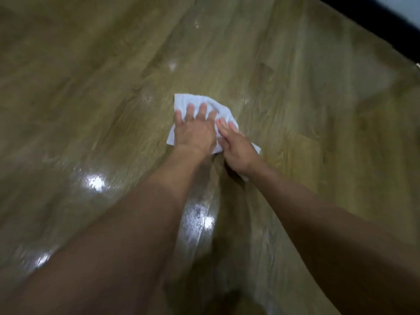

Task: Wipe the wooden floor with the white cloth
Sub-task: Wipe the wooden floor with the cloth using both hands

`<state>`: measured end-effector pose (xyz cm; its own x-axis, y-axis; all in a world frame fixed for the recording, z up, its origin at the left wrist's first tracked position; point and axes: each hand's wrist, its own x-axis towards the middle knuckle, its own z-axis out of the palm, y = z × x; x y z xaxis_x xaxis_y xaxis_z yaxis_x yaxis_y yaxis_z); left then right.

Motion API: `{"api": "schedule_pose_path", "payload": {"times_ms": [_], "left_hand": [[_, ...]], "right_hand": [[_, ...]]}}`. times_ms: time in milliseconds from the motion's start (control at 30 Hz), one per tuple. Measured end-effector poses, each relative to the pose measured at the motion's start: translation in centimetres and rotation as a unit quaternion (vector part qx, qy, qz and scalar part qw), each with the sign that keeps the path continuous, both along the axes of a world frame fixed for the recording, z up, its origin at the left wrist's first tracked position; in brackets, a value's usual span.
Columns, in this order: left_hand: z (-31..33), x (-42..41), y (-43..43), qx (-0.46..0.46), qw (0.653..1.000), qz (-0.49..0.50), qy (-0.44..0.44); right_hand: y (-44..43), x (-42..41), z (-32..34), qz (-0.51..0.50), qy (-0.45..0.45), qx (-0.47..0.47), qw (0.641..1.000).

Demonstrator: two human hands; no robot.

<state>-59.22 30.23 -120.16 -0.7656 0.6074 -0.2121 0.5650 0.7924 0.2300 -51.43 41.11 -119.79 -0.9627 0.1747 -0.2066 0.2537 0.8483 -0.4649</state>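
Note:
A white cloth [184, 101] lies spread and slightly rumpled on the wooden floor [295, 105] at the middle of the view. My left hand [195, 130] presses flat on the cloth with its fingers straight and spread. Just to its right, my right hand [235, 147] also lies flat on the cloth, fingers straight and pointing up-left. Most of the cloth is hidden under both hands; only its far edge and corners show. The picture is blurred.
The floor is glossy, with wet-looking bright patches [95, 182] at the lower left and between my forearms. A dark skirting or wall edge [375, 26] runs across the top right corner.

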Motion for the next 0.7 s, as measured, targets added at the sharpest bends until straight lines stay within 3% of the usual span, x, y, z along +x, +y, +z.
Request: {"api": "schedule_pose_path", "payload": {"times_ms": [67, 200, 367, 433, 500, 567, 700], "left_hand": [[1.0, -0.4, 0.2, -0.013, 1.000, 0.005, -0.027], [2.2, 0.1, 0.9, -0.076, 0.995, 0.008, -0.057], [1.4, 3.7, 0.2, -0.095, 0.995, -0.019, 0.004], [1.0, 3.5, 0.0, -0.097, 0.995, -0.021, -0.011], [1.2, 2.1, 1.1, -0.116, 0.993, 0.006, -0.030], [1.6, 0.3, 3.8, -0.168, 0.985, 0.036, -0.023], [2.2, 0.5, 6.9, -0.212, 0.977, 0.013, 0.019]], "right_hand": [[0.0, -0.8, 0.8, 0.012, -0.041, 0.014, 0.999], [-0.5, -0.3, 1.6, 0.043, -0.050, 0.153, 0.986], [0.2, 3.1, 1.2, 0.096, 0.010, 0.059, 0.994], [1.9, 3.1, 0.8, 0.111, 0.030, 0.024, 0.993], [4.0, 1.1, 0.9, 0.089, 0.071, 0.073, 0.991], [6.2, -1.5, 1.3, 0.078, 0.056, 0.103, 0.990], [8.1, -1.3, 0.5, 0.085, 0.061, 0.032, 0.994]]}}
